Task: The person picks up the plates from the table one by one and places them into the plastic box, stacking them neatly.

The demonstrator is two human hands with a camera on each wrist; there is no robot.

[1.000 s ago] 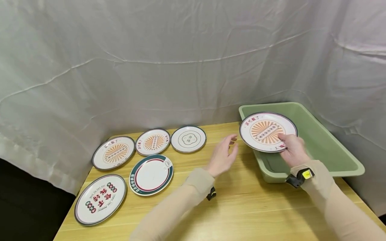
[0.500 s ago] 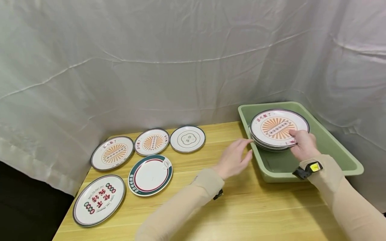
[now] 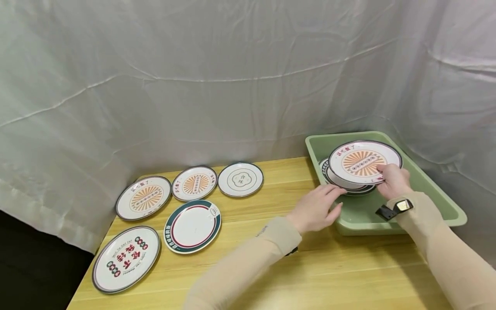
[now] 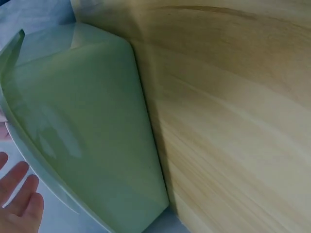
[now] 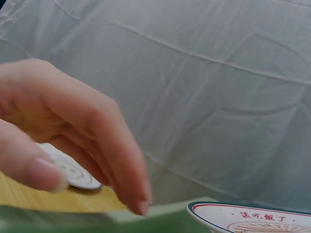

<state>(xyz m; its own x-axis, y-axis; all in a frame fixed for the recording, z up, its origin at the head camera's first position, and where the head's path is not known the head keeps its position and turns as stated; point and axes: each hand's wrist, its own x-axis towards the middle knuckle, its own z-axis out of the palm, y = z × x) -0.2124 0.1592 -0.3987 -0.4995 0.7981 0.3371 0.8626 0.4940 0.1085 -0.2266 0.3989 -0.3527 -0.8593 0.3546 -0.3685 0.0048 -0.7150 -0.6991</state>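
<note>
My right hand pinches the near right edge of a round plate with an orange sunburst and red characters. This plate tilts over the green basin, above at least one dark-rimmed plate lying inside and mostly covered by it. At the basin's near left rim is my left hand, fingers loosely stretched over the edge toward the lower plate, gripping nothing. In the left wrist view, the left hand's spread fingers show beside the basin wall. The right wrist view catches the sunburst plate's edge.
Several plates lie apart on the left of the wooden table: two sunburst plates, a small plate with a cloud emblem, a green-rimmed plate and a large red-lettered plate. A grey curtain hangs behind.
My right hand has carried the sunburst plate rightward, over the basin's interior; a gap now shows between it and the plate below. My left hand has moved right, up to the basin's rim.
</note>
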